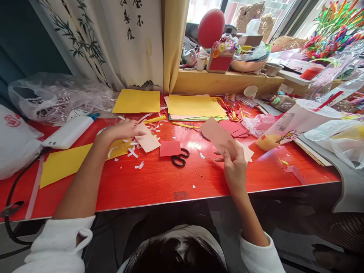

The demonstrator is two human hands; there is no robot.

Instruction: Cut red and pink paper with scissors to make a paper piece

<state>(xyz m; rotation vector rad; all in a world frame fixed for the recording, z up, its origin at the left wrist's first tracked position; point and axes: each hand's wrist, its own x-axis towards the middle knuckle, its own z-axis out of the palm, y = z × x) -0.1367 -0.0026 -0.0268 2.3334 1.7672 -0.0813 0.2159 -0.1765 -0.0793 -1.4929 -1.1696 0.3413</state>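
Note:
My left hand (125, 129) is at the left middle of the red table, its thumb and fingers closed at the upper left corner of a pale pink paper piece (148, 138). My right hand (235, 163) holds a larger pink paper rectangle (217, 134) tilted above the table, gripped at its lower end. Partly hidden behind that hand is another pale paper piece (248, 152). Between my hands lies a red paper square (170, 148), covering the blades of black-handled scissors (179, 160). White paper scraps (132, 152) are scattered beside my left hand.
Yellow sheets (136, 101) and a stack of coloured paper (196, 106) lie at the back. A white power strip (69, 132) sits left. On the right, a cup of orange drink (265, 142) lies tilted near a plastic bag (338, 142). The windowsill (199, 79) is cluttered.

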